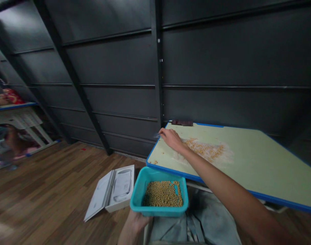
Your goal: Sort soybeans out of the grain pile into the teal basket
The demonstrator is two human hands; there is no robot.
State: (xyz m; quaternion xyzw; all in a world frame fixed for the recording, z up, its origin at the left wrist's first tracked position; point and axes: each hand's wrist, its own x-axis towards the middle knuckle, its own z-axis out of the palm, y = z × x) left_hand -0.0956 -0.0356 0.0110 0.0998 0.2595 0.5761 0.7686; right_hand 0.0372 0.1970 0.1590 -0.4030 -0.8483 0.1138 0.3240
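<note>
A turquoise plastic basin [184, 195] with round, tan dried beans [163, 194] in it is held just below the table's near left corner. My left hand [138, 220] grips it from underneath at its left side, fingers partly hidden by the basin. Over the table's left edge reaches my right hand [170, 139], its fingers pinched on a small clear piece of plastic [157, 135] that sticks out past the edge. Beside that forearm, yellow beans [202, 149] lie scattered on a pale, whitish patch of the table top.
The pale table [260, 153] has a blue rim and stands against a dark panelled wall [119, 61]. A dark flat object [182, 123] lies at its back edge. An open white box [122, 185] rests on the wooden floor [63, 180]. Another person [14, 139] is at a table far left.
</note>
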